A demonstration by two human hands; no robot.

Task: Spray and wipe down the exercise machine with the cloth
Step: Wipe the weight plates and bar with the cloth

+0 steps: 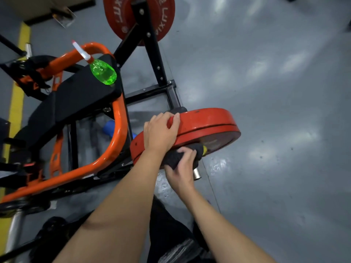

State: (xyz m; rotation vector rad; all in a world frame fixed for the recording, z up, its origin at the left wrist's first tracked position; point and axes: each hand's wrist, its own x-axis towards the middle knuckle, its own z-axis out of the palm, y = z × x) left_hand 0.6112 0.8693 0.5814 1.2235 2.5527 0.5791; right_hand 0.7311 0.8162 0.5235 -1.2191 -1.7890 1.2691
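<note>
Red weight plate (207,121) on the exercise machine (117,128), both hands at it.
The person's left hand (161,131) curls over the plate's near rim. Just below, the right hand (182,168) clutches the dark cloth (173,157) against the plate's face. The green spray bottle (103,72) lies well apart on the black pad (76,99). The farther plate (121,21) bears lettering, perhaps "LUXI".

We record a glossy grey floor (266,92) with pale light reflections and scattered dark specks. A yellow painted stripe (18,103) runs along its left side. Brown cardboard (47,6) lies at top left, with a clear plastic-wrapped item (63,17) just beside it. A blue object (110,126), partly hidden, sits lower down.
</note>
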